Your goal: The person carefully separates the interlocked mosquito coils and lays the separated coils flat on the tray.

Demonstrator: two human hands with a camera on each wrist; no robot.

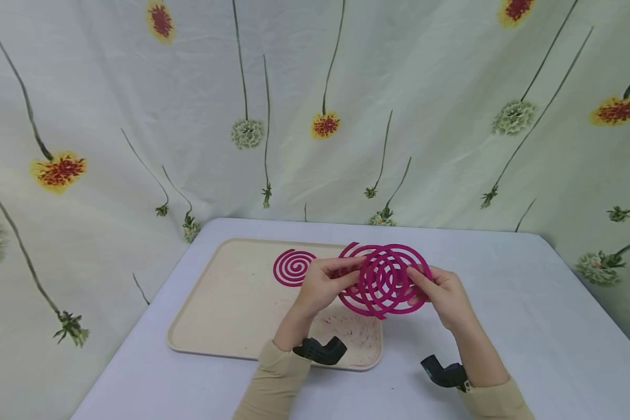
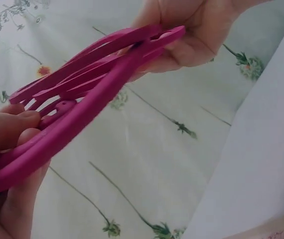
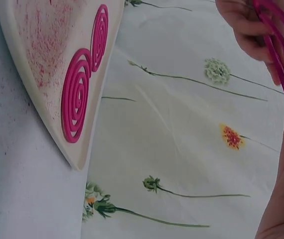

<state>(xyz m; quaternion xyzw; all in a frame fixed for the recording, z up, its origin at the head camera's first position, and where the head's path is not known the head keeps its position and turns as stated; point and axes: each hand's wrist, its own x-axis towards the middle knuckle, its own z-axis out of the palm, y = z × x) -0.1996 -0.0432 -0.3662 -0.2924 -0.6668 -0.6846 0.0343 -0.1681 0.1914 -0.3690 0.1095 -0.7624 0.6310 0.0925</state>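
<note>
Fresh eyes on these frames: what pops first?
The overlapping magenta spirals, held between the left hand and right hand. Next, two similar spirals lying near the beige tray's back edge; then the flower-printed cloth behind the white table.

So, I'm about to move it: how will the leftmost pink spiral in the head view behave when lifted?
The pink spiral probably feels light, its strands thin. It may flex or sag where gaps separate its turns. Lying flat on the tray, it seems unlikely to roll.
</note>
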